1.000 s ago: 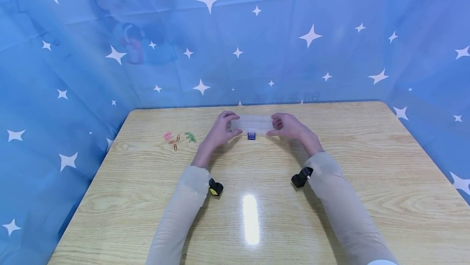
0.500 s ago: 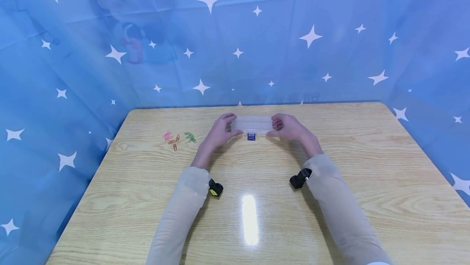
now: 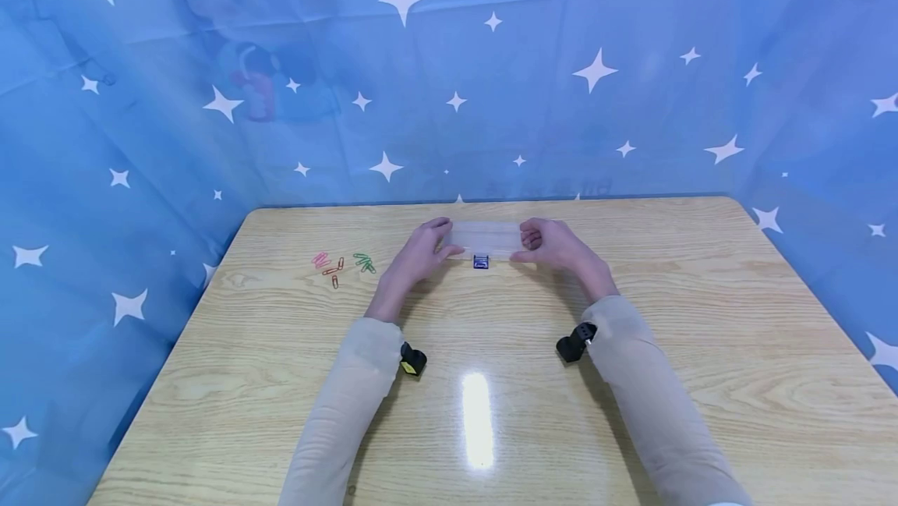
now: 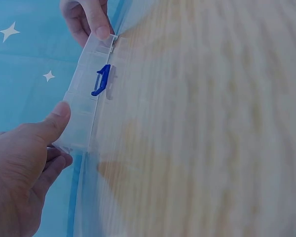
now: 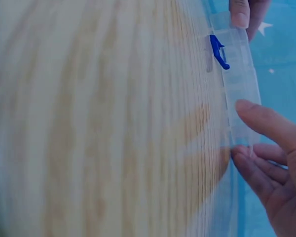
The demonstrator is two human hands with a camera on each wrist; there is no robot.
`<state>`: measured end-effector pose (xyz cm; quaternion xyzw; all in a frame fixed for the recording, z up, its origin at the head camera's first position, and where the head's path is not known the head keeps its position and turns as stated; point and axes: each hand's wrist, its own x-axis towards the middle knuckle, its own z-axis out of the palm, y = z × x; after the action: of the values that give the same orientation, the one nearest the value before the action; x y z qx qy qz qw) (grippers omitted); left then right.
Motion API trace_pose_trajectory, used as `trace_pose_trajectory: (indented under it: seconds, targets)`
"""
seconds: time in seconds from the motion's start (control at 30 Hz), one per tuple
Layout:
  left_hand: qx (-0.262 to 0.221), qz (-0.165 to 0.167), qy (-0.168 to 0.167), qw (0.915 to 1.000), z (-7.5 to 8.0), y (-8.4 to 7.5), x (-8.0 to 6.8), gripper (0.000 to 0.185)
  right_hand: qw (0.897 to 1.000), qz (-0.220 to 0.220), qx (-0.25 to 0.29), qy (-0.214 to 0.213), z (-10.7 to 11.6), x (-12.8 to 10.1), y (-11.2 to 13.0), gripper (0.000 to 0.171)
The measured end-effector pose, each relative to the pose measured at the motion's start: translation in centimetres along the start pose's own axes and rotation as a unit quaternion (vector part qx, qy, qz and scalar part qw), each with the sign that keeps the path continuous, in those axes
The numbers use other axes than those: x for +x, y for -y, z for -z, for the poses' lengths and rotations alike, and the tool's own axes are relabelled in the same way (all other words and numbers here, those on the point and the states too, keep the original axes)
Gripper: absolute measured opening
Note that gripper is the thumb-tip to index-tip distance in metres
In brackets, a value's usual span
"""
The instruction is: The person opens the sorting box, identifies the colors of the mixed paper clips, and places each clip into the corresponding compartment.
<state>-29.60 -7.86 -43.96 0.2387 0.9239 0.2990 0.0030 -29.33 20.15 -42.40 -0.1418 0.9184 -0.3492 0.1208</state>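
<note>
A clear plastic compartment box (image 3: pixel 484 237) lies near the table's back edge, with a blue latch (image 3: pixel 480 262) sticking out at its front. My left hand (image 3: pixel 423 251) grips the box's left end, thumb toward the front and fingers behind. At the opposite end my right hand (image 3: pixel 553 243) holds it the same way. In the left wrist view the thumb of the left hand (image 4: pixel 27 163) presses on the box (image 4: pixel 81 98) near its corner. The right wrist view has the right hand's thumb on the box (image 5: pixel 239 79), its other fingers curled around the end.
Left of the box lie several pink paper clips (image 3: pixel 321 260), several red ones (image 3: pixel 334 270) and several green ones (image 3: pixel 365 262). Behind the wooden table (image 3: pixel 281 381) hangs a blue curtain (image 3: pixel 421 61) with white stars. Black wrist cameras sit at both sleeves.
Nearly nothing moves. Both hands stay at the ends of the box, and the paper clips lie as before.
</note>
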Motion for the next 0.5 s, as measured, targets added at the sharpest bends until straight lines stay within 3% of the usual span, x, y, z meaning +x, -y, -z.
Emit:
trace_pose_trajectory:
  seconds: [0.3,0.5]
  targets:
    - [-0.006,-0.007,-0.003,1.0000,0.37,-0.16,-0.12,0.060,1.000,0.003,-0.007,0.003,-0.03,0.13,-0.28,0.073]
    - [-0.034,0.013,-0.003,0.9994,0.76,-0.46,-0.42,0.062,1.000,0.001,-0.010,0.002,0.05,0.23,-0.47,0.075]
